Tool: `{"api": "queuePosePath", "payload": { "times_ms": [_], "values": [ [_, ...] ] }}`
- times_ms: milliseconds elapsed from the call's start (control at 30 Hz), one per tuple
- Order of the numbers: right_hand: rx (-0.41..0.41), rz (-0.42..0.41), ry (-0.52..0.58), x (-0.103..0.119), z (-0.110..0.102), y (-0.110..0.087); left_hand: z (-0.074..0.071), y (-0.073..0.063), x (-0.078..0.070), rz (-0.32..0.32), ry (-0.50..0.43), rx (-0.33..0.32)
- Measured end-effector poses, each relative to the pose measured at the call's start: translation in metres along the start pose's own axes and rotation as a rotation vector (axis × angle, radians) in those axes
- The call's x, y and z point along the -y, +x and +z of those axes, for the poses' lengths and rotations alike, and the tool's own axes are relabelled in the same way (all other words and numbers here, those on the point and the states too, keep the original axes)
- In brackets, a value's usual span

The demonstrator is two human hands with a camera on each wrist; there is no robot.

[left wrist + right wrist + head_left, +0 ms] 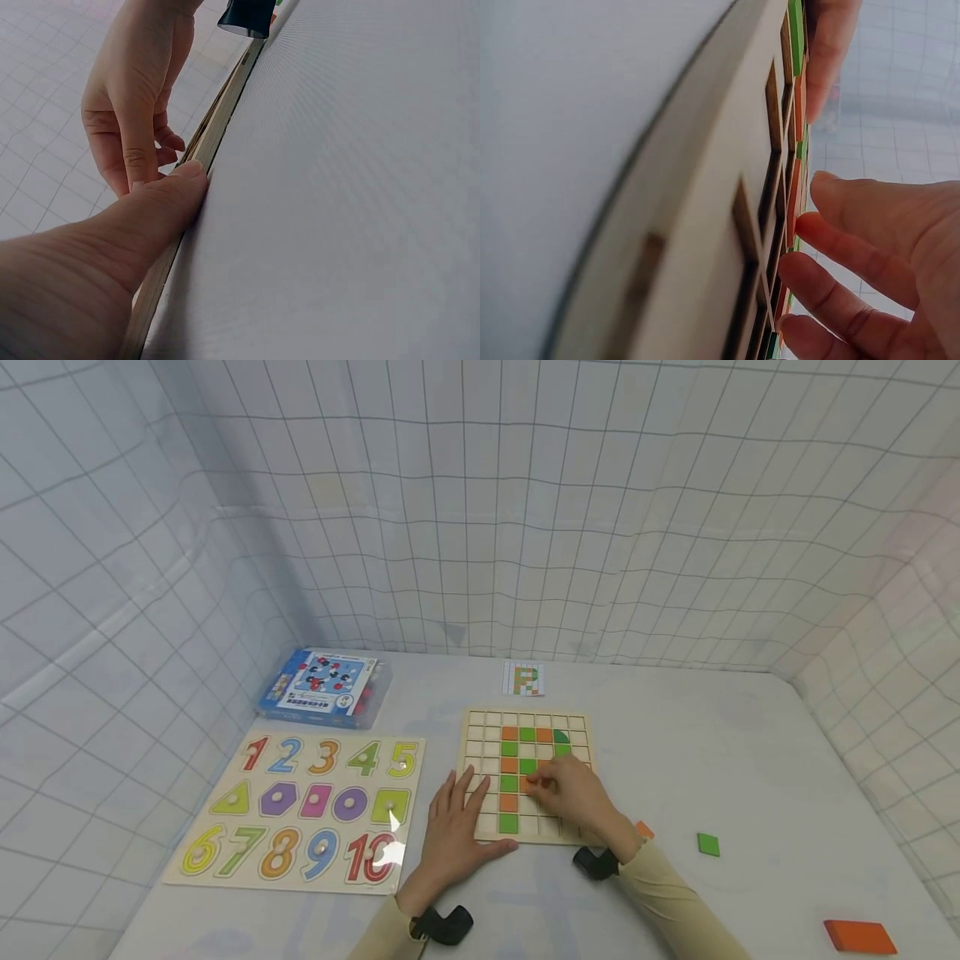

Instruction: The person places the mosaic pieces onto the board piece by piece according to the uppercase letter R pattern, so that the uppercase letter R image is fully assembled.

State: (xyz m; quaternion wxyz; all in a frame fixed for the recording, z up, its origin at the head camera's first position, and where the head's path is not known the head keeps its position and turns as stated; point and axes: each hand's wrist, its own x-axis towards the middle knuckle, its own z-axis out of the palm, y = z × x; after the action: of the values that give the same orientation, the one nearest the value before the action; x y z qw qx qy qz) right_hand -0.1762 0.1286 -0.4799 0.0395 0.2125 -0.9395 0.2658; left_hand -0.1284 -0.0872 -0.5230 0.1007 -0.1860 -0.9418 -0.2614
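A wooden grid board (pixel 476 749) lies flat on the table, bearing orange and green square tiles and a dark green rounded piece (pixel 561 737). My left hand (pixel 456 835) rests on its lower left part, fingers spread, with the thumb along the front edge. Over the middle of the board is my right hand (pixel 573 789). Its index fingertip touches an orange tile (pixel 793 199) seated in the grid, while the thumb stands apart from that finger in the right wrist view. Some cells on the right side are hidden beneath this hand.
Behind the board lies a small pattern card (pixel 523 678). To the left are a number and shape puzzle (pixel 296 814) and a clear-sided box (pixel 322 687). On the right lie an orange tile (pixel 645 831), a green tile (pixel 708 844) and an orange block (pixel 860 937).
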Motion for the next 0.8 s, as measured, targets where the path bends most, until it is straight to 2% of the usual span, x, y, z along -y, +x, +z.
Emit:
{"api": "queuePosePath", "payload": {
  "times_ms": [200, 333, 633, 800],
  "values": [
    [-0.029, -0.067, -0.001, -0.002, -0.001, -0.006, 0.001, 0.0, 0.0, 0.004, 0.0, -0.003],
    [-0.069, -0.071, 0.019, -0.005, -0.004, -0.011, 0.002, 0.0, 0.001, 0.002, 0.005, -0.001],
    [-0.251, -0.122, 0.054, -0.021, -0.017, -0.021, 0.002, 0.0, -0.001, -0.001, -0.01, -0.007],
    [-0.342, -0.098, 0.054, -0.031, -0.025, -0.029, 0.003, 0.0, 0.0, 0.012, 0.0, -0.028]
  ]
}}
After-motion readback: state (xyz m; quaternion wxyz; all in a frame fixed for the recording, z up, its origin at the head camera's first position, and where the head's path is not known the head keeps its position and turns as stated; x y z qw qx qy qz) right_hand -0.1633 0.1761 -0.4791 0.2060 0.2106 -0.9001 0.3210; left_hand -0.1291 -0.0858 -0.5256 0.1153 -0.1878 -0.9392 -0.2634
